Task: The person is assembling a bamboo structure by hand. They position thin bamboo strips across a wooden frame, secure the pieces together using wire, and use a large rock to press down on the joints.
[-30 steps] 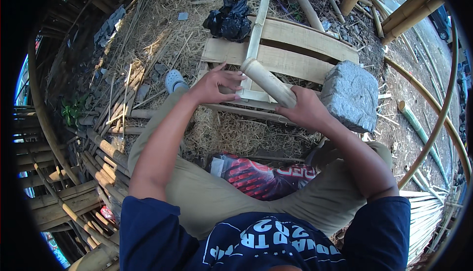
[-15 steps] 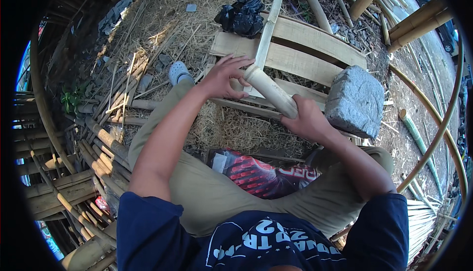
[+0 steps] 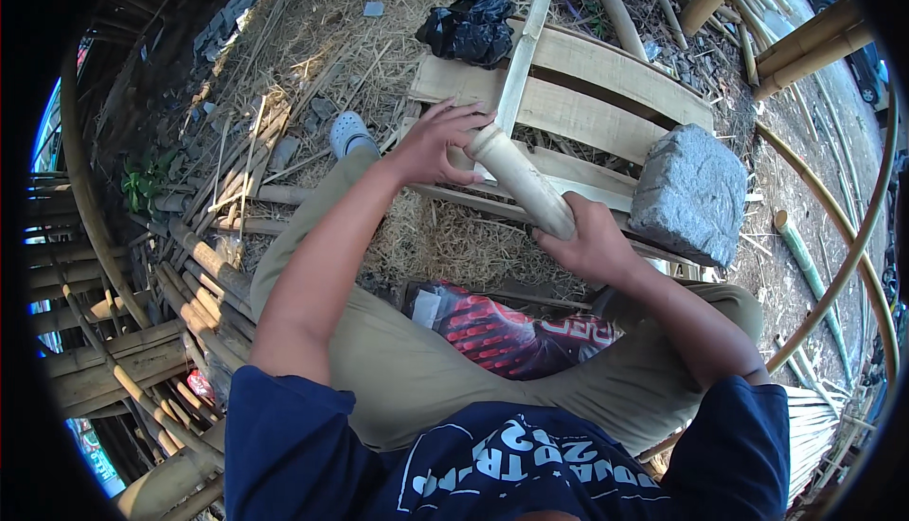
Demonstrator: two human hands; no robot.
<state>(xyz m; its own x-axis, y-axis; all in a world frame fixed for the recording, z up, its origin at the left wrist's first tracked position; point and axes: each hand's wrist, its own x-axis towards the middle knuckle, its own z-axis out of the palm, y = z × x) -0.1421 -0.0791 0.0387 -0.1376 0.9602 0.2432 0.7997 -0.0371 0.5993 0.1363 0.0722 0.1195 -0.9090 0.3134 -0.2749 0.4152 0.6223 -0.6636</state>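
Left hand (image 3: 431, 147) now atop bamboo piece (image 3: 521, 180), angled up-left, right hand (image 3: 587, 242) gripping base.

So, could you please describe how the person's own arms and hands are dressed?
Both hands, the left hand and right hand, are bare, without gloves, rings or a watch. The forearms are uncovered; short dark navy T-shirt sleeves end above the elbows.

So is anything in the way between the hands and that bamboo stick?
No. The right hand grips the bamboo piece at its near end, and the left hand touches its far end. Nothing visible sits between them.
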